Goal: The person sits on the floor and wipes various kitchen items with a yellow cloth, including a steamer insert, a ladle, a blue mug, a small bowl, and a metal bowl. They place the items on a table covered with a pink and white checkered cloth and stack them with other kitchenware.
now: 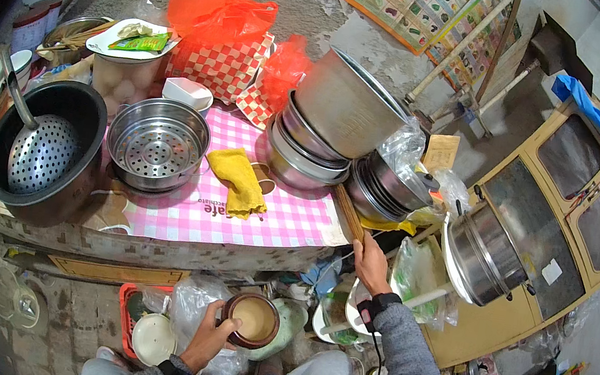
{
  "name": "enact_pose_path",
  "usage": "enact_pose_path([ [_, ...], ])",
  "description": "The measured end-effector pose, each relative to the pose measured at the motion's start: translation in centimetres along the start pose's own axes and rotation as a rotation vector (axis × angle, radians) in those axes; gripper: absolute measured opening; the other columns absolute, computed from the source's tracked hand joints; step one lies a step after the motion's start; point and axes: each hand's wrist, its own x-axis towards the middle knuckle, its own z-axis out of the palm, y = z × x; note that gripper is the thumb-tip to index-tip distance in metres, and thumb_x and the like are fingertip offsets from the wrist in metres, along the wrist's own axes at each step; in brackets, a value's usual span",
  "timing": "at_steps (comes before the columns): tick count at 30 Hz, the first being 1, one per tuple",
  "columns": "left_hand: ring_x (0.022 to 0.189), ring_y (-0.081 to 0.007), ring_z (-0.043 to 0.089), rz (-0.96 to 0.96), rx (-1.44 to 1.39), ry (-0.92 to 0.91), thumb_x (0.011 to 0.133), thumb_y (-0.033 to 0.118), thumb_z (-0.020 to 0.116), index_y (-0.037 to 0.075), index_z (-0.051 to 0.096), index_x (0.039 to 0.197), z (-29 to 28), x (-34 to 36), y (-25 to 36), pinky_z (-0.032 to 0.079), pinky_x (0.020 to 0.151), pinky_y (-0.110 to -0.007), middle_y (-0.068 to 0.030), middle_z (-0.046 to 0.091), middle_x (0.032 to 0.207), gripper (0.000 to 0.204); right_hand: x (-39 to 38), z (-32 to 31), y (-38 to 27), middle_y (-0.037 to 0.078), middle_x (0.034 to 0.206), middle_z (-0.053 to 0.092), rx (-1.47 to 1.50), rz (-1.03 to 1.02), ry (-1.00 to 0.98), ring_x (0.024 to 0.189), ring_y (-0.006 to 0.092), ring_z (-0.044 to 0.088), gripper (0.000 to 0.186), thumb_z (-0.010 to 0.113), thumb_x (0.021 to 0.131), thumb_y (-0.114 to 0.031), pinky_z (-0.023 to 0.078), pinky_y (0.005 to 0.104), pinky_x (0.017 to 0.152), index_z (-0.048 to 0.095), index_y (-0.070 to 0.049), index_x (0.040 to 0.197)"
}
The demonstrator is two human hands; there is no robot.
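My left hand [211, 340] grips the rim of a small round brown pot [233, 333], its thumb at the near side. The pot's inside looks tan, and it is held over the floor in front of my knees. At the table's right end, my right hand [372, 268] closes its fingers on the near end of a long piece of brown wood [348, 212]. That wood lies slanting beside stacked metal basins [295, 171]; its far end is hidden among them. A folded yellow cloth [238, 182] lies on the pink checked tablecloth [153, 221].
On the table stand a dark deep pot [91, 131] with a perforated ladle [43, 156], a steel steamer [157, 145] and red bags [221, 14]. Below are a red basket [126, 317] and a pale green vessel [287, 331]. A white rack with a steel pot [489, 257] stands beside a yellowish cabinet [543, 187].
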Motion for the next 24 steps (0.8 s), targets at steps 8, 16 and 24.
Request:
enact_pose_path([
  [8, 0.092, -0.0234, 0.061, 0.010, -0.010, -0.019, 0.083, 0.028, 0.063, 0.005, 0.023, 0.138, -0.4, 0.6, 0.1, 0.057, 0.061, -0.032, -0.0190, 0.051, 0.117, 0.071, 2.6, 2.6, -0.3, 0.024, 0.108, 0.055, -0.274, 0.049, -0.102, 0.095, 0.0435, 0.056, 0.046, 0.055, 0.089, -0.024, 0.047, 0.0489, 0.078, 0.043, -0.003, 0.129],
  [16, 0.094, -0.0248, 0.061, 0.052, -0.015, 0.062, 0.084, 0.030, 0.064, 0.001, 0.021, 0.137, -0.9, 0.9, 0.9, 0.056, 0.061, -0.032, -0.0191, 0.052, 0.117, 0.074, 3.8, 0.1, -8.6, 0.025, 0.122, 0.053, 0.138, -0.392, -0.106, 0.115, 0.0403, 0.049, 0.051, 0.064, 0.084, -0.017, 0.041, 0.0425, 0.097, 0.047, 0.003, 0.129],
  [24, 0.094, -0.0236, 0.060, 0.045, -0.034, 0.080, 0.085, 0.028, 0.065, 0.002, 0.022, 0.135, -1.0, 0.7, 1.3, 0.056, 0.062, -0.031, -0.0183, 0.049, 0.119, 0.071, 10.1, 6.0, -21.3, 0.027, 0.126, 0.046, 0.053, -0.654, -0.426, 0.109, 0.0433, 0.053, 0.055, 0.059, 0.085, -0.015, 0.044, 0.0459, 0.092, 0.040, -0.006, 0.136],
])
